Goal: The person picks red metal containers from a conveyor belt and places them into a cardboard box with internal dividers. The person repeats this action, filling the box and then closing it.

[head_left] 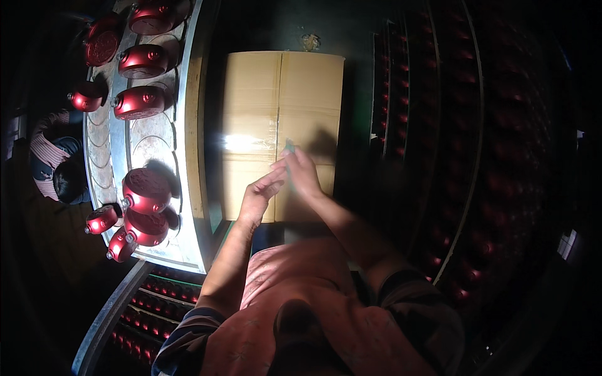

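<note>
A large brown cardboard box [251, 81] stands in front of me with its top flaps folded together. Clear tape [244, 143] shines across the left side of its top. Over the near half of the box, my right hand [302, 172] has its fingers closed on a thin greenish strip [289, 146], blurred and hard to identify. Beside it, my left hand [264, 188] reaches in from the lower left, thumb and fingers drawn together close to the right palm. What those left fingers pinch is partly hidden.
Along the left runs a metal-edged bench [190, 125] carrying several shiny red round pots [143, 61]. Past it, a person in a striped top [49, 135] bends down. Dark racks with rows of red items [464, 156] fill the right side; similar rows [157, 304] sit lower left.
</note>
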The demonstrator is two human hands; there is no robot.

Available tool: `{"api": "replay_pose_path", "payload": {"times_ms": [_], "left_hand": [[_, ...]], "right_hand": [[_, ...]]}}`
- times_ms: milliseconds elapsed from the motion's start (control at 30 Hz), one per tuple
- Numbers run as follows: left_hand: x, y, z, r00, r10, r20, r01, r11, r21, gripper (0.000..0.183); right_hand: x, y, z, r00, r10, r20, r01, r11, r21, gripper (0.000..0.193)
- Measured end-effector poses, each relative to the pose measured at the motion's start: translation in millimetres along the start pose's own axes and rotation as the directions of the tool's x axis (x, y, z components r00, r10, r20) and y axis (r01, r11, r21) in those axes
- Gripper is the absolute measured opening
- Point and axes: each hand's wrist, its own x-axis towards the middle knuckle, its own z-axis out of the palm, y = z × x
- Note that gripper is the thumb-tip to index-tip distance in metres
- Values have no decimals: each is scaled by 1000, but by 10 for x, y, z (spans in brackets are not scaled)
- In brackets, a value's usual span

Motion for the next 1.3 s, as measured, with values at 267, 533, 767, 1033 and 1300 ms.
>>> {"api": "replay_pose_path", "payload": {"times_ms": [267,533,767,1033,1300], "left_hand": [[-731,-775,-341,854,-402,-330,330,909,-253,29],[-1072,-1264,-845,717,-519,-465,378,850,-366,22],[-919,-1286,-907,749,-477,-460,295,862,-413,23],[-337,-1015,-978,757,-274,-593,246,961,-129,26],[764,-1256,-508,955,165,-247,134,504,854,51]], "right_hand": [[2284,83,-364,983,177,-51,-177,984,13,40],[3000,-311,-156,945,-198,-260,22,832,-554,28],[3371,-518,-76,951,-273,-142,-98,168,-981,23],[232,1697,-29,994,-43,102,110,312,-944,19],[-1077,3149,-821,798,386,462,198,556,-807,13]]}}
